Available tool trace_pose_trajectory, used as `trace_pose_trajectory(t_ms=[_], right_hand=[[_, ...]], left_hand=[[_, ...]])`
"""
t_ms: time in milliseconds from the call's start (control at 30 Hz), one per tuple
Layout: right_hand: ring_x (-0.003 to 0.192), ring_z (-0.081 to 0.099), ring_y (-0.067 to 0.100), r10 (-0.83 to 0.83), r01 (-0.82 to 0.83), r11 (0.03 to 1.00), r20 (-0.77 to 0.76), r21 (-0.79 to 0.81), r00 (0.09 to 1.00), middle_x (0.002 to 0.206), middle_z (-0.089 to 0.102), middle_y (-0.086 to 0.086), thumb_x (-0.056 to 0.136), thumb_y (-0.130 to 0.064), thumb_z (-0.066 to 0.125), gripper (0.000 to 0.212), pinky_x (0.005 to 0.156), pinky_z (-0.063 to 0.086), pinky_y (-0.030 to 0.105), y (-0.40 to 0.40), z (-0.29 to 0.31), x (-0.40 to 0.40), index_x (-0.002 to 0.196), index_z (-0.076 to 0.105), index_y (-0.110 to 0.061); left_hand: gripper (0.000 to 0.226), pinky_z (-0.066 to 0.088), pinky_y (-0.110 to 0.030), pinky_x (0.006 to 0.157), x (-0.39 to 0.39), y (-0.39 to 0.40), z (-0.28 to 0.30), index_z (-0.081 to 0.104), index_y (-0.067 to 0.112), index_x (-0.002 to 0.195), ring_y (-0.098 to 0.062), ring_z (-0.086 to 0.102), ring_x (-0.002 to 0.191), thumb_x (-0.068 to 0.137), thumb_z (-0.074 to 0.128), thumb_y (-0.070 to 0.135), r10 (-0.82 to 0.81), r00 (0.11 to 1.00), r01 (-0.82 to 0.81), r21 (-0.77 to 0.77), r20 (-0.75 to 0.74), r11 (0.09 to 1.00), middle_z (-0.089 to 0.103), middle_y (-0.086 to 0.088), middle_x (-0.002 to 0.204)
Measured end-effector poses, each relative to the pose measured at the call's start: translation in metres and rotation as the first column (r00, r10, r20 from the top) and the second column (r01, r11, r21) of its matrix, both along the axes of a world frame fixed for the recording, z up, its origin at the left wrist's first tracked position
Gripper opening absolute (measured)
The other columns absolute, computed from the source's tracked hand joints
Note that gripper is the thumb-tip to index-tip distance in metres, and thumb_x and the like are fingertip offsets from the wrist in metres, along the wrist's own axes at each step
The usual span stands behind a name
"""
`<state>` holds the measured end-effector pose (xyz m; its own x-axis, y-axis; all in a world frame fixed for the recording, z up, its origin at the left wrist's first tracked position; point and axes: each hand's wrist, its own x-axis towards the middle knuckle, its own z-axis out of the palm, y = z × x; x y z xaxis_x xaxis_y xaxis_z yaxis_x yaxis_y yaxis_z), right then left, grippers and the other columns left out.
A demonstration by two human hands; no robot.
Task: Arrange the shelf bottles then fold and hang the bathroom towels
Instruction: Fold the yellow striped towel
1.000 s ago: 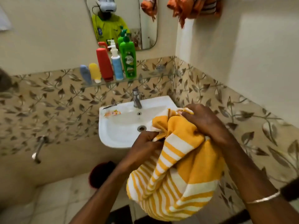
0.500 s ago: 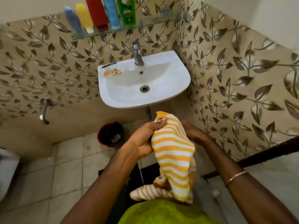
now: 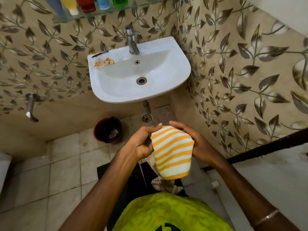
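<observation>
Striped towel [image 3: 172, 152], yellow and white, bunched between both hands at waist height; left hand [image 3: 141, 144] fingers curled round its left edge; right hand [image 3: 198, 145] cupping its right side; advice: square the edges before the next fold; beyond the fingertips, red bucket [image 3: 108, 130] on tiled floor [image 3: 63, 164]; farther, washbasin [image 3: 138, 70]; bottles [image 3: 86, 4] on glass shelf [image 3: 93, 14] above.

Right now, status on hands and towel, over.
Left hand and right hand both grip the striped towel, one each side. Towel bunched, held low below the sink, not hung. Nothing in the way.
</observation>
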<state>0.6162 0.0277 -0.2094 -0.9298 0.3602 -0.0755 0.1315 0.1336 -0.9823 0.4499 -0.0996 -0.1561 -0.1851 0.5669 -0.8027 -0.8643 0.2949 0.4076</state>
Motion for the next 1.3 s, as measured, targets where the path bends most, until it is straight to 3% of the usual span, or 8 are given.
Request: trace_pose_trajectory(t_ms=[100, 233, 333, 433, 867, 1067, 1200, 1300], right_hand=[[0.144, 0.042, 0.011, 0.022, -0.015, 0.990, -0.055, 0.137, 0.998, 0.157, 0.040, -0.005, 0.088, -0.009, 0.077, 0.086, 0.112, 0.045, 0.029, -0.004, -0.010, 0.009, 0.156, 0.034, -0.038], [0.143, 0.045, 0.022, -0.050, 0.100, 0.966, -0.206, 0.240, 0.977, 0.149, 0.052, 0.004, 0.090, -0.019, 0.071, 0.035, 0.113, 0.043, 0.039, -0.012, -0.022, 0.001, 0.125, 0.072, -0.024], [0.114, 0.067, 0.008, -0.279, 0.293, 0.953, -0.146, 0.083, 0.949, 0.110, 0.075, -0.010, 0.090, -0.024, 0.068, 0.018, 0.096, 0.055, 0.032, -0.018, -0.020, -0.008, 0.106, 0.075, -0.026], [0.083, 0.070, 0.002, -0.335, 0.333, 0.940, -0.022, -0.077, 0.942, 0.084, 0.077, -0.011, 0.096, -0.021, 0.067, 0.008, 0.075, 0.054, 0.023, -0.022, -0.015, -0.018, 0.093, 0.074, -0.024], [0.076, 0.076, 0.019, -0.380, 0.391, 0.916, 0.119, -0.092, 0.917, 0.080, 0.079, 0.002, 0.087, -0.020, 0.080, 0.004, 0.071, 0.059, 0.042, -0.031, -0.020, -0.028, 0.085, 0.080, -0.017], [0.077, 0.072, 0.019, -0.238, 0.246, 0.966, 0.104, -0.079, 0.966, 0.083, 0.076, 0.011, 0.092, -0.021, 0.075, 0.010, 0.067, 0.054, 0.037, -0.018, -0.019, -0.025, 0.093, 0.078, -0.012], [0.089, 0.069, 0.012, -0.206, 0.206, 0.978, 0.106, 0.007, 0.973, 0.089, 0.075, -0.003, 0.094, -0.017, 0.071, 0.010, 0.078, 0.051, 0.034, -0.005, -0.022, -0.022, 0.095, 0.080, -0.019], [0.099, 0.063, 0.006, -0.208, 0.187, 0.965, 0.100, 0.186, 0.973, 0.103, 0.065, -0.003, 0.092, -0.010, 0.072, 0.015, 0.084, 0.048, 0.019, -0.002, -0.023, -0.027, 0.101, 0.080, -0.019]], left_hand=[[0.037, 0.061, -0.046, 0.073, -0.003, -0.001, -0.005, 0.063, -0.004, 0.128, -0.032, 0.074, 0.081, 0.093, 0.066, 0.009, 0.059, 0.998, -0.059, -0.002, 0.028, 0.998, 0.074, -0.022, 0.100], [0.034, 0.060, -0.045, 0.077, -0.003, -0.005, -0.011, 0.064, -0.008, 0.121, -0.032, 0.072, 0.088, 0.096, 0.063, 0.014, 0.089, 0.995, -0.091, 0.041, 0.043, 0.995, 0.072, -0.024, 0.110], [0.026, 0.062, -0.034, 0.071, 0.003, -0.012, -0.016, 0.066, 0.000, 0.103, -0.023, 0.067, 0.076, 0.093, 0.068, 0.024, 0.003, 0.999, -0.001, 0.035, -0.053, 0.999, 0.069, -0.013, 0.088], [0.039, 0.061, -0.039, 0.075, 0.015, -0.023, -0.016, 0.065, 0.001, 0.116, -0.024, 0.069, 0.072, 0.084, 0.075, 0.021, -0.031, 0.988, 0.034, 0.016, -0.150, 0.999, 0.072, -0.018, 0.093], [0.052, 0.061, -0.029, 0.077, 0.014, -0.063, -0.002, 0.067, 0.006, 0.123, -0.021, 0.074, 0.089, 0.074, 0.070, -0.010, 0.139, 0.948, -0.057, 0.278, -0.285, 0.959, 0.074, -0.013, 0.106], [0.012, 0.061, -0.035, 0.071, 0.013, -0.065, -0.011, 0.075, 0.018, 0.099, -0.018, 0.070, 0.075, 0.093, 0.065, 0.017, 0.057, 0.562, 0.001, 0.070, -0.825, 0.998, 0.075, 0.000, 0.082], [0.019, 0.058, -0.037, 0.077, 0.003, -0.068, -0.018, 0.074, 0.037, 0.095, -0.012, 0.063, 0.092, 0.086, 0.062, 0.049, -0.064, 0.291, 0.045, -0.053, -0.955, 0.998, 0.065, 0.007, 0.099], [0.010, 0.054, -0.027, 0.074, 0.001, -0.064, -0.017, 0.075, 0.032, 0.094, -0.006, 0.064, 0.094, 0.090, 0.066, 0.031, -0.043, 0.244, 0.087, -0.023, -0.969, 0.996, 0.068, 0.009, 0.099]])
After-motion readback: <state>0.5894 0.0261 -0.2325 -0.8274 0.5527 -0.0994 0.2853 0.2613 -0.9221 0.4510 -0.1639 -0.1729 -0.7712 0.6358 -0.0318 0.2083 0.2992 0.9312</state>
